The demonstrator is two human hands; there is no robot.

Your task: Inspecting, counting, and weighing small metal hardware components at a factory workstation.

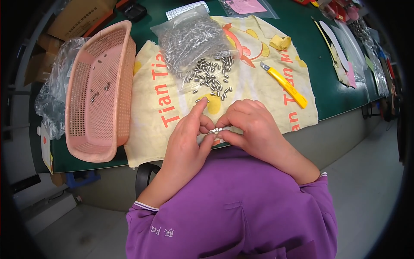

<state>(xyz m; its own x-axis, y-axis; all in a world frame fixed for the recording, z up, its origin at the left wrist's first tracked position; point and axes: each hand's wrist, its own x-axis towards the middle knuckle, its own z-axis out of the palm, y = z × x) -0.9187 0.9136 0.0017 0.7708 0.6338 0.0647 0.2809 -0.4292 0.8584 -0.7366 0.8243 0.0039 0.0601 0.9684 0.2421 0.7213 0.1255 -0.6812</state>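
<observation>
Close to the table's front edge, my left hand [186,136] and my right hand [254,125] meet with fingertips nearly touching. Both pinch a short row of small shiny metal pieces [215,130] between thumb and fingers; their exact kind is too small to tell. Just beyond my fingers, a heap of small silvery oblong metal parts [210,77] spills from the mouth of a clear plastic bag [189,41] packed with more of them. All this lies on a pale yellow printed cloth [148,129].
A pink perforated plastic basket [123,90] with a few metal parts inside stands at the left. To the right lies a yellow utility knife [286,86], below a crumpled yellow scrap [280,42]. Plastic bags and papers [338,54] line the green table's [315,64] far right; cardboard boxes [77,19] stand far left.
</observation>
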